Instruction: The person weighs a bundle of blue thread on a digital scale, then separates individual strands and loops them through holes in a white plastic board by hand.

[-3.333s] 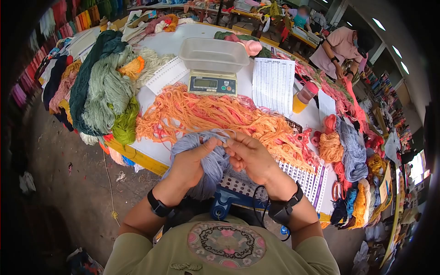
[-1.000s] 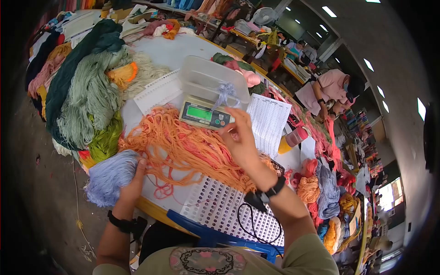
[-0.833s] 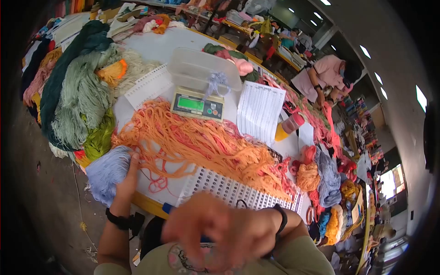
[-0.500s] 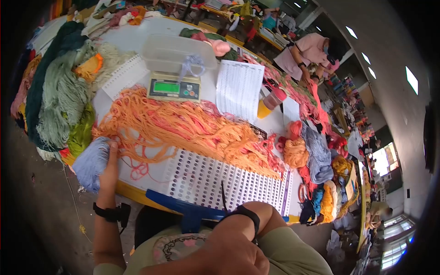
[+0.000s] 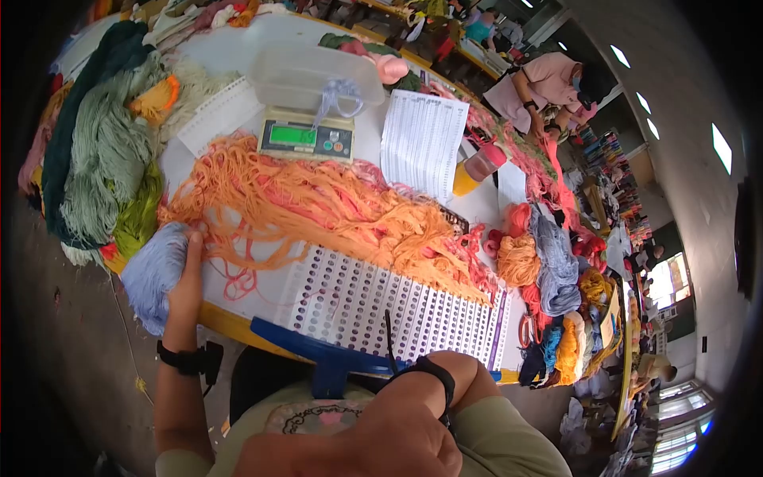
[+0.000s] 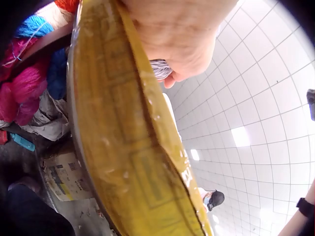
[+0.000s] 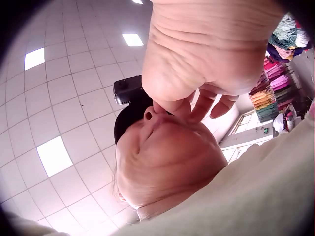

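Observation:
At the table's left edge my left hand (image 5: 186, 278) holds a pale blue-lavender yarn skein (image 5: 151, 269), thumb on its near side; part of the skein (image 6: 160, 69) shows beneath the left hand (image 6: 182, 37) in the left wrist view. My right hand (image 5: 389, 433) is raised close to the camera, off the table. In the right wrist view that right hand (image 7: 204, 56) is at the face, fingers loosely bent, with nothing visible in them. A small lavender bundle (image 5: 342, 97) hangs over the edge of a clear tub (image 5: 278, 70) on a lit digital scale (image 5: 308, 137).
Orange and coral yarn (image 5: 318, 199) sprawls across the table before a perforated card (image 5: 358, 310). Green skeins (image 5: 103, 159) are heaped left, more skeins (image 5: 556, 274) right. A printed sheet (image 5: 423, 139) and yellow-pink bottle (image 5: 479, 168) stand beyond. Another person (image 5: 540, 87) leans over the far side.
Both hands were together at the lavender yarn. The skein went left with my left hand; a small bundle came onto the tub and the display lit. My right hand withdrew from the scale to the face.

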Motion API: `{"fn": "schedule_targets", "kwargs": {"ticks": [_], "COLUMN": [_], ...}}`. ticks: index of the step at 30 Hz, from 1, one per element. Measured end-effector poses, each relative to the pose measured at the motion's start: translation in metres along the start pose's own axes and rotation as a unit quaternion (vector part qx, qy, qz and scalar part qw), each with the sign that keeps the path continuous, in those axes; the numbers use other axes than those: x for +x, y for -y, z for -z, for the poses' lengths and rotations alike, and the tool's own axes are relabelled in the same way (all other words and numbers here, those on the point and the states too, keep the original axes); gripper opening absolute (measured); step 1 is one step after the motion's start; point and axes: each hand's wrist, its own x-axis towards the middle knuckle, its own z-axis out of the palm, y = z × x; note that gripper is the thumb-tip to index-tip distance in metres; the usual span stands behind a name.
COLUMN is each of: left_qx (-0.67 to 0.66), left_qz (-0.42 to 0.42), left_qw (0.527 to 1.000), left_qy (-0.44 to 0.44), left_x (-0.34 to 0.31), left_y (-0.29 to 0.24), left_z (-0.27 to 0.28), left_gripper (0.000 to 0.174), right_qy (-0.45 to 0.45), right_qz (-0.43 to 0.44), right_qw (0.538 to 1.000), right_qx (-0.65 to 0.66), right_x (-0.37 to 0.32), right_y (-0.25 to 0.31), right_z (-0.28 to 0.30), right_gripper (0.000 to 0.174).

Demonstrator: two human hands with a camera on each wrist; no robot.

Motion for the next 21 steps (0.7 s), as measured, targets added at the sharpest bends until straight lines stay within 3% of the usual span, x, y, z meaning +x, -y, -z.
{"fn": "schedule_targets", "kwargs": {"ticks": [2,5,6,7,8,10,12,15,16,18,19,21], "left_qx": [-0.024,-0.039,-0.049,-0.059,-0.072,-0.051,-0.039,-0.037,-0.044,-0.061,-0.083,-0.046], "left_qz": [0.049,0.101,0.099,0.096,0.115,0.107,0.076,0.056,0.042,0.05,0.063,0.019], "left_qw": [0.998,0.993,0.993,0.993,0.99,0.993,0.996,0.997,0.998,0.996,0.994,0.998], "left_qy": [0.022,0.054,0.048,0.039,0.034,0.027,0.036,0.034,0.028,0.031,0.033,0.029], "left_x": [-0.002,-0.001,-0.001,-0.002,-0.003,-0.003,-0.002,0.0,0.0,-0.001,-0.001,0.001], "left_y": [0.004,0.004,0.0,-0.004,-0.001,0.001,0.008,0.013,0.015,0.014,0.015,0.015], "left_z": [0.001,0.007,0.005,0.005,0.004,0.006,0.005,0.003,0.002,0.002,0.002,0.008], "left_gripper": [0.019,0.021,0.021,0.022,0.023,0.024,0.024,0.023,0.022,0.022,0.022,0.022], "right_qy": [-0.029,-0.02,0.005,0.034,0.037,0.065,0.126,0.195,0.195,0.198,0.199,0.17], "right_qz": [-0.071,-0.137,-0.138,-0.138,-0.153,-0.186,-0.27,-0.347,-0.342,-0.236,-0.228,-0.101], "right_qw": [0.997,0.984,0.963,0.926,0.856,0.639,0.496,0.425,0.429,0.362,0.366,0.248], "right_qx": [0.007,-0.108,-0.232,-0.351,-0.492,-0.744,-0.816,-0.813,-0.813,-0.88,-0.88,-0.948], "right_x": [0.007,0.024,0.027,0.027,0.019,0.003,-0.018,-0.042,-0.043,-0.04,-0.033,-0.015], "right_y": [0.022,0.043,0.055,0.066,0.076,0.097,0.108,0.098,0.094,0.086,0.086,0.085], "right_z": [-0.005,0.004,0.025,0.05,0.076,0.128,0.167,0.195,0.204,0.224,0.236,0.255], "right_gripper": [0.018,0.021,0.016,0.015,0.021,0.041,0.034,0.034,0.034,0.036,0.036,0.039]}}
